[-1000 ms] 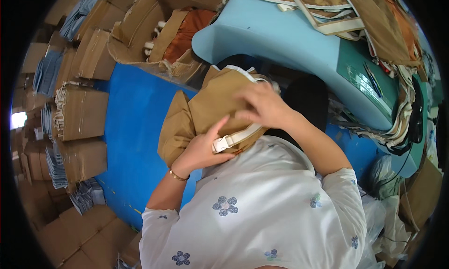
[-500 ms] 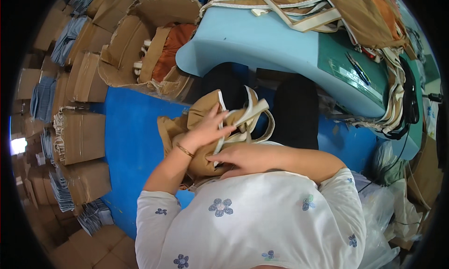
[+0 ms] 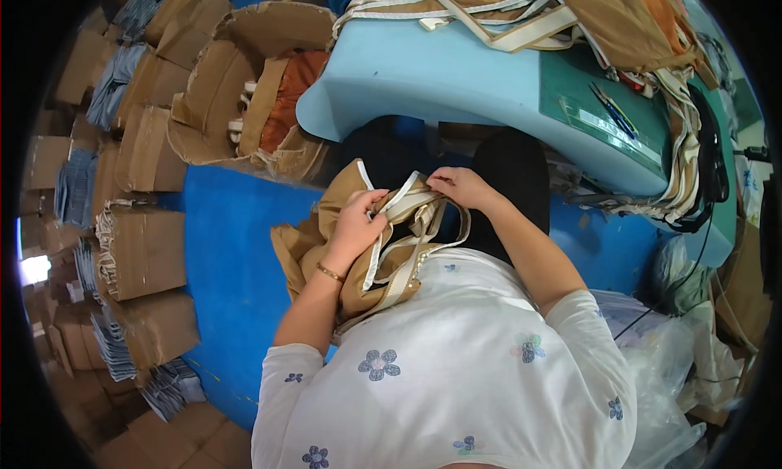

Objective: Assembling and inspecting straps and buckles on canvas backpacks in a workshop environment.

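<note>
A tan cloth bag (image 3: 326, 249) with cream straps (image 3: 399, 265) lies bunched in my lap, against my white flowered top. My left hand (image 3: 358, 220) grips the bag's upper edge and one strap, a thin bracelet on its wrist. My right hand (image 3: 460, 185) pinches the cream strap at the bag's top, just right of the left hand. Both hands hold the bag close together, in front of the light blue table (image 3: 423, 78).
More tan and orange bags with cream straps (image 3: 521, 13) are piled on the table, beside a green mat with pens (image 3: 607, 110). An open cardboard box (image 3: 244, 102) of bags stands left. Stacked cartons (image 3: 138, 249) line a blue floor sheet (image 3: 228, 265). Clear plastic bags (image 3: 676, 363) lie right.
The bag came down from in front of my head to my lap. My right hand moved from behind the bag to its top strap; both hands now work the straps.
</note>
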The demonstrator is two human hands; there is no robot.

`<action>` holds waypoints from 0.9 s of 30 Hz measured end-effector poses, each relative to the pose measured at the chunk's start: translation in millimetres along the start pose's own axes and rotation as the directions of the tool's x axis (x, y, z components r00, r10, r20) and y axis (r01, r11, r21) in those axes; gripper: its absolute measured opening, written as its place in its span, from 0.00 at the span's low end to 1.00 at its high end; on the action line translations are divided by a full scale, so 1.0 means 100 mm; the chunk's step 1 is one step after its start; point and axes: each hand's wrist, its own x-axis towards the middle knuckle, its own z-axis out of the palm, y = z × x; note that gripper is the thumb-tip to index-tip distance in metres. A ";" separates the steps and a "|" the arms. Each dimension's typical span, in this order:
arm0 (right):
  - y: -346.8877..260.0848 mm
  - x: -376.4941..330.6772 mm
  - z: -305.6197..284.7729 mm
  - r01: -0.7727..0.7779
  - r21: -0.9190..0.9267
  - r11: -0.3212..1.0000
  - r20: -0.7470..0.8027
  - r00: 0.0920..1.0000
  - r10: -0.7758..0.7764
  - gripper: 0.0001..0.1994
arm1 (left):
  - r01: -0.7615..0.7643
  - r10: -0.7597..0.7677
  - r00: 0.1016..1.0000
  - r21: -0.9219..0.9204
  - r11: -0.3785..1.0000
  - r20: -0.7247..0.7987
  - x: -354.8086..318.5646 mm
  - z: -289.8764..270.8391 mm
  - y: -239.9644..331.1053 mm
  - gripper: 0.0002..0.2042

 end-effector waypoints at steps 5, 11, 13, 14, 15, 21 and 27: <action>-0.23 -0.02 -0.05 -0.120 -0.097 0.988 0.129 0.983 0.132 0.27 | 0.167 -0.248 0.969 -0.691 0.704 -0.019 -0.09 -0.03 -0.09 0.20; -0.42 0.13 0.33 -0.183 0.401 0.897 0.180 0.976 0.119 0.32 | -0.119 0.099 0.993 -0.521 0.845 -0.065 -0.13 0.01 0.31 0.16; -0.76 0.08 0.37 -0.049 0.492 0.869 0.099 0.995 0.000 0.20 | -0.162 0.153 0.986 -0.540 0.826 -0.062 -0.15 -0.04 0.41 0.15; -0.86 0.06 0.39 0.086 0.506 0.858 0.001 0.995 -0.101 0.16 | -0.162 0.149 0.986 -0.537 0.828 -0.069 -0.17 -0.04 0.41 0.15; -1.05 0.01 0.37 0.089 0.506 0.858 0.014 0.994 -0.111 0.16 | -0.171 0.083 0.984 -0.675 0.718 -0.161 -0.21 -0.04 0.38 0.17; -1.50 -0.44 0.08 0.695 0.358 0.623 -0.506 0.705 -0.496 0.13 | -0.261 0.205 0.948 -0.229 0.938 -0.243 -0.20 -0.08 0.42 0.31; -1.52 -0.98 -0.60 0.883 0.315 0.347 -0.810 0.441 -0.387 0.33 | -0.172 0.172 0.985 -0.010 0.985 0.003 -0.16 0.02 0.29 0.36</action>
